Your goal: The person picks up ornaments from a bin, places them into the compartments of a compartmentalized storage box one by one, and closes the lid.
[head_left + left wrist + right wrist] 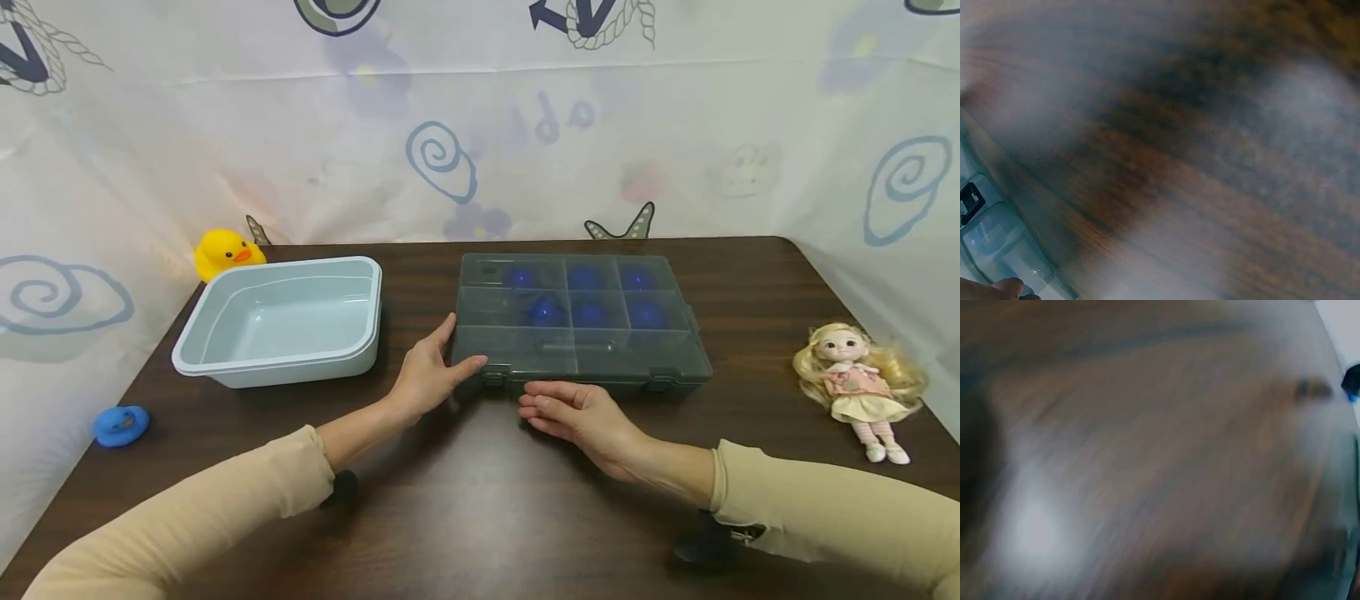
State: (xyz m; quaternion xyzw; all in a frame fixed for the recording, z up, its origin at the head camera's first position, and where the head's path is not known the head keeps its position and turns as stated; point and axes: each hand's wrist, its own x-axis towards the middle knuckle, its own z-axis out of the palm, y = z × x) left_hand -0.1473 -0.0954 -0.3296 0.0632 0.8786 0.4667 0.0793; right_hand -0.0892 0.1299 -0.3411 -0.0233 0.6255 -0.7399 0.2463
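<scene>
A dark translucent compartment box with its lid down lies on the table. Several blue rounded objects show through the lid, one to a compartment in the two rear rows. My left hand touches the box's front left corner, index finger along the side and thumb at the front, fingers extended. Just before the front edge is my right hand, its fingers loosely bent and holding nothing; contact with the box is hard to tell. In the left wrist view, part of the box shows at lower left. The right wrist view is mostly blurred.
A pale blue basin stands left of the box, with a yellow rubber duck behind it. On the left edge of the brown table sits a small blue duck. A blonde doll lies at the right.
</scene>
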